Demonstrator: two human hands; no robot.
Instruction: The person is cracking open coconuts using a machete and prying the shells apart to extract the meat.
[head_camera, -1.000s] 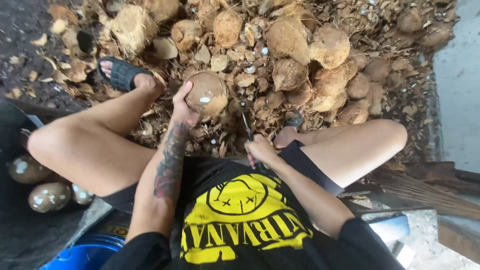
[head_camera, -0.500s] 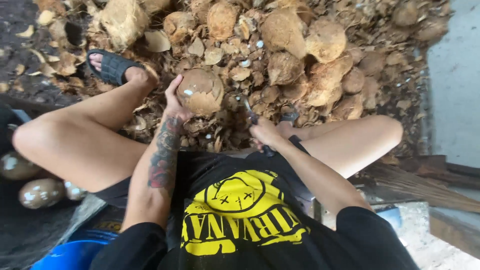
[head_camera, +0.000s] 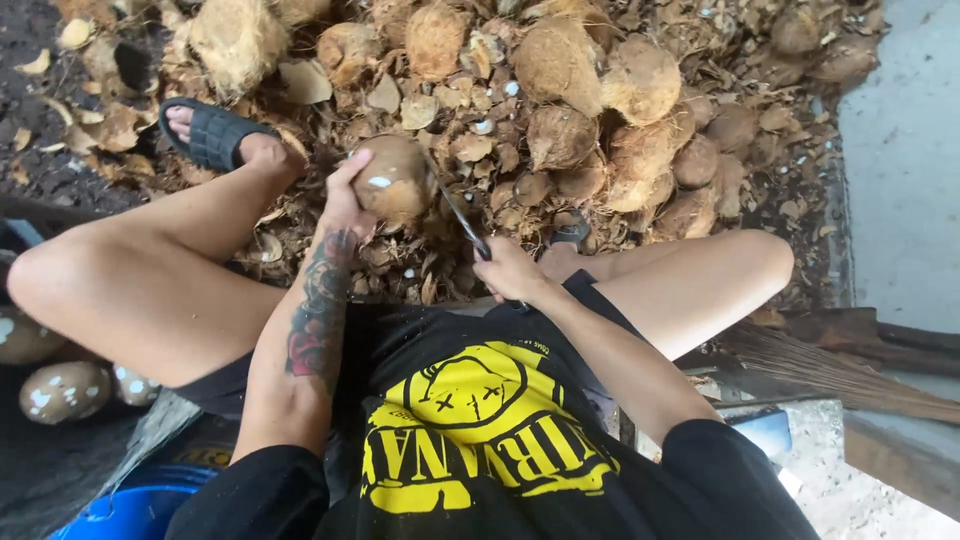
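Observation:
My left hand (head_camera: 345, 200) grips a round brown coconut (head_camera: 395, 180) from its left side and holds it above the husk litter between my knees. A white chipped spot shows on its shell. My right hand (head_camera: 510, 270) is closed on the handle of a dark knife (head_camera: 455, 215). Its blade slants up and left and meets the right side of the coconut. My tattooed left forearm runs up from the lower left.
A heap of husked coconuts (head_camera: 600, 90) and husk scraps fills the ground ahead. My left foot wears a black sandal (head_camera: 210, 130). Scraped coconuts (head_camera: 60, 390) lie at lower left beside a blue tub (head_camera: 130, 510). A broom (head_camera: 850, 375) lies at right.
The coconut in my left hand has stayed between my knees. My right hand has brought the knife up from low beside my knee until its blade rests against the shell.

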